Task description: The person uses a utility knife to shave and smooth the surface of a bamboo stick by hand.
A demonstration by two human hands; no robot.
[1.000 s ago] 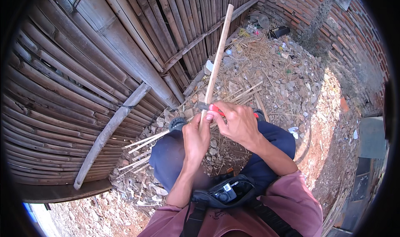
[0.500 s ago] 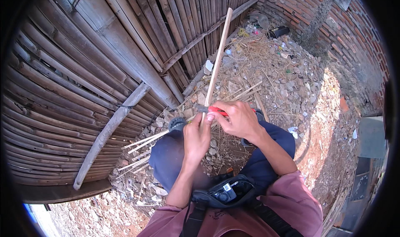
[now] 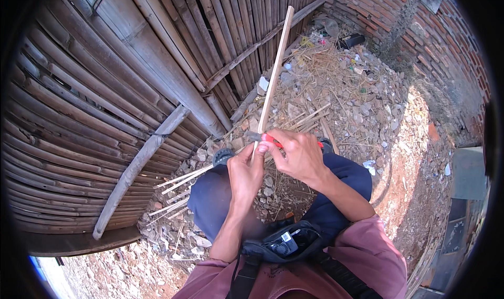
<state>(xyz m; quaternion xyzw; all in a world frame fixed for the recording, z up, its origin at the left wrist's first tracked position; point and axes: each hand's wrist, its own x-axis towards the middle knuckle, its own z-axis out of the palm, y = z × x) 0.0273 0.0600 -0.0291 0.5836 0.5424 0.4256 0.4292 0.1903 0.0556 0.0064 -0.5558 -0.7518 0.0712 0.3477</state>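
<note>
A long pale strip of bamboo [image 3: 275, 73] slants up and away from my hands, its far end near the slatted wall. My left hand [image 3: 245, 174] is closed around its near end, above my left knee. In my right hand [image 3: 300, 154] is a knife with a red handle [image 3: 269, 138], gripped in closed fingers. Its short grey blade [image 3: 254, 135] lies across the strip, touching it just beyond my left thumb. Both thumbs meet close to the blade. The lower tip of the strip is hidden by my left hand.
Several thin bamboo strips [image 3: 181, 182] lie by my left knee, and more [image 3: 312, 117] lie ahead on the rubble [image 3: 362, 107]. A slatted bamboo wall [image 3: 89, 115] rises at the left, a brick wall [image 3: 446, 52] at the far right. A black pouch [image 3: 283, 241] sits at my waist.
The strip has shifted very slightly away from me. My right hand has tilted a little, with the knife still across the strip. Otherwise the scene stays the same.
</note>
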